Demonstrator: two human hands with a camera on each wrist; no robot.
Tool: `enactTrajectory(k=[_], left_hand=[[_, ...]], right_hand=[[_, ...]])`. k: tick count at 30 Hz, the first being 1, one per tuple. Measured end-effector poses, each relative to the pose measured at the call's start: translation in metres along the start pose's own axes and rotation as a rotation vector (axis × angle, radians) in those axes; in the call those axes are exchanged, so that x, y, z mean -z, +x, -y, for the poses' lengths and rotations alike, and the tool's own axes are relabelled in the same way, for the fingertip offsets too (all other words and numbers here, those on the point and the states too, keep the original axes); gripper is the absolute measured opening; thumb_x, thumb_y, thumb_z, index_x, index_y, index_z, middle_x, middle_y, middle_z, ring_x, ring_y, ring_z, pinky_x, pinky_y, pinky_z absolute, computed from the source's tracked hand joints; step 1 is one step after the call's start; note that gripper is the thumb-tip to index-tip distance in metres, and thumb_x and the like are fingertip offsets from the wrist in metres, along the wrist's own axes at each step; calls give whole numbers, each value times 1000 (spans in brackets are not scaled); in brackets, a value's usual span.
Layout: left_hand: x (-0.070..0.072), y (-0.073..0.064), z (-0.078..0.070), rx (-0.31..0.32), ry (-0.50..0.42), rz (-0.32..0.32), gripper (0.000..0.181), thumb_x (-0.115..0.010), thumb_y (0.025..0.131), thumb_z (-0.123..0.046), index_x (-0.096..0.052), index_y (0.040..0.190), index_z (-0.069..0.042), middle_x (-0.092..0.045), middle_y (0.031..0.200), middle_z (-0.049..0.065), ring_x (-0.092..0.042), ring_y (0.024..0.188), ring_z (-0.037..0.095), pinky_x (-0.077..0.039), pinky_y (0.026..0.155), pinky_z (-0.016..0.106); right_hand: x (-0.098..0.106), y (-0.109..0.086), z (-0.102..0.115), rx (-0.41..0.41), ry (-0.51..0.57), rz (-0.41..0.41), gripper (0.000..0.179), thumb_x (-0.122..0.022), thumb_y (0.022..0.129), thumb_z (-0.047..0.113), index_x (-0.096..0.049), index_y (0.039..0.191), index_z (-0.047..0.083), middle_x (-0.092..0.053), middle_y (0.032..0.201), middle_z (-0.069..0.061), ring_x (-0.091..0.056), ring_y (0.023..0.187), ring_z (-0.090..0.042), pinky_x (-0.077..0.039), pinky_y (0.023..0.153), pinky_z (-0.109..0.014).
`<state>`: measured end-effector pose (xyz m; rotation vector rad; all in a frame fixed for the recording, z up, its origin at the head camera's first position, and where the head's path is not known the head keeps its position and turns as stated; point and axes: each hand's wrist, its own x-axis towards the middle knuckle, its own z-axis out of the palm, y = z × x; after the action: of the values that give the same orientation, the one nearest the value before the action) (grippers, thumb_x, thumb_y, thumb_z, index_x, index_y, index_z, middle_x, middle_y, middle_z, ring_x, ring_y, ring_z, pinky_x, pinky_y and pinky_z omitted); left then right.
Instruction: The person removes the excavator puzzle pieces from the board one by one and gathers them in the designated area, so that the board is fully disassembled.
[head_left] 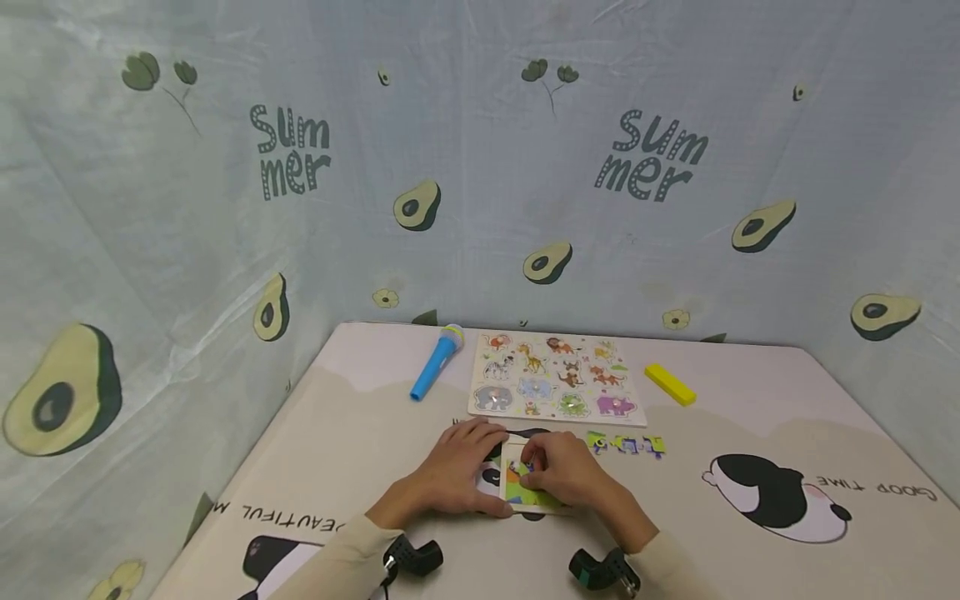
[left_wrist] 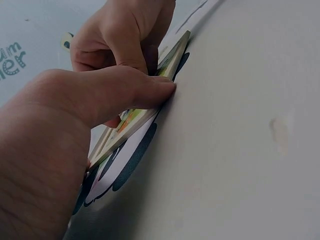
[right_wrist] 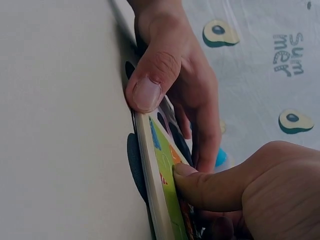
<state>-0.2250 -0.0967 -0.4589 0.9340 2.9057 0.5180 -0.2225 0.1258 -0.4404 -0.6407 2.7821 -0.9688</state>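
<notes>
A small wooden jigsaw puzzle tray (head_left: 504,471) with colourful pieces lies on the table between both hands. My left hand (head_left: 459,468) holds it along its left side, thumb at the near corner and fingers toward the far end. In the right wrist view, the left thumb (right_wrist: 147,92) rests on the light wooden rim (right_wrist: 155,187). Over the tray, my right hand (head_left: 564,468) has its fingers curled and its thumb (right_wrist: 185,172) down on a green and orange puzzle piece (right_wrist: 172,155). The right fingertips are mostly hidden. Several loose jigsaw pieces (head_left: 626,443) lie beyond the right hand.
Behind the hands lies a larger animal peg puzzle board (head_left: 551,379). A blue toy microphone (head_left: 437,364) is at its left, a yellow block (head_left: 671,384) at its right. A printed cloth wall (head_left: 480,167) stands along the back and sides of the table (head_left: 360,433).
</notes>
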Motion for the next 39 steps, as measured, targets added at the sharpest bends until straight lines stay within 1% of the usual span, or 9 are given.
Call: enactTrajectory(k=[3, 14, 20, 26, 39], left_hand=[[-1, -1, -1, 3, -4, 4, 100, -68, 72, -77, -45, 152, -21, -42, 156, -3, -26, 151, 26, -21, 122, 55], [-4, -2, -1, 17, -14, 3, 99, -69, 72, -75, -46, 151, -22, -43, 156, -3, -26, 151, 26, -21, 122, 56], [-3, -2, -1, 16, -21, -3, 98, -69, 72, -74, -46, 151, -22, -43, 156, -3, -27, 150, 26, -21, 122, 56], [-2, -1, -2, 13, -13, -4, 98, -69, 72, -74, -46, 151, -22, -43, 156, -3, -27, 150, 26, -22, 122, 55], [0, -2, -2, 18, -12, 2, 98, -69, 72, -75, -46, 151, -22, -43, 156, -3, -26, 151, 25, -21, 122, 55]], right_hand=[[-1, -1, 0, -9, -9, 6, 20, -84, 83, 17, -67, 93, 12, -55, 69, 4, -50, 63, -12, -39, 56, -23], [-4, -3, -1, -3, -20, 2, 23, -84, 83, 19, -64, 95, 14, -54, 69, 5, -49, 62, -11, -38, 55, -22], [-3, -2, -1, 18, -17, -4, 23, -83, 84, 17, -64, 96, 13, -54, 72, 5, -49, 65, -12, -39, 58, -24], [-2, -2, -1, 22, -15, -1, 24, -83, 85, 14, -61, 95, 15, -55, 76, 5, -51, 71, -13, -41, 63, -25], [-2, -2, -1, 42, 68, -3, 23, -82, 84, 10, -61, 94, 14, -56, 78, 5, -52, 73, -13, -42, 63, -25]])
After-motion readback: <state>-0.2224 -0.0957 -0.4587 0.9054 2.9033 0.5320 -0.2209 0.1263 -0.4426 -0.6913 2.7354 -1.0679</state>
